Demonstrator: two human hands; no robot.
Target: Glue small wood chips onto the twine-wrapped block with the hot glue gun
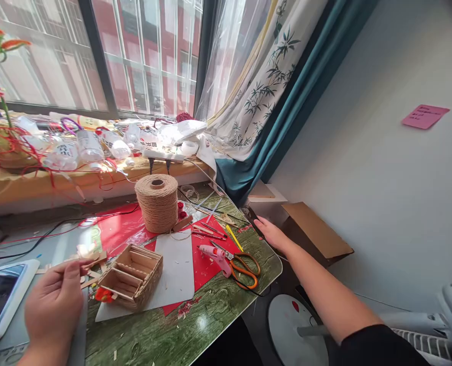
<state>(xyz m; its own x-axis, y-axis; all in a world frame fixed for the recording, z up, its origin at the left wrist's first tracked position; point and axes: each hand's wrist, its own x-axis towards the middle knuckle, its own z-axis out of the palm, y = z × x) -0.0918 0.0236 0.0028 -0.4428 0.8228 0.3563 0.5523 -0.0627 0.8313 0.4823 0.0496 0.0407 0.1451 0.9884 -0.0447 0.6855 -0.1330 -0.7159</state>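
Note:
My left hand (56,302) is closed in a pinch at the left, with what looks like a thin wooden craft stick (92,260) between thumb and fingers. Just right of it stands a small two-compartment box (149,284) made of wooden sticks, an orange-red pompom-like ornament (103,294) at its near left corner. My right hand (269,232) reaches past the table's right edge, closed round a dark, long object (253,219) whose kind I cannot make out. Scissors (244,272) with orange handles and a pink glue gun (216,256) lie nearest to it on the table.
A big spool of twine (157,203) stands behind the box, on white and red sheets. A yellow craft knife (234,238) lies near the scissors. A tablet (10,300) rests at left. Plastic bottles (90,146) crowd the windowsill. Beyond the table are a cardboard box (317,231) and a fan (431,325).

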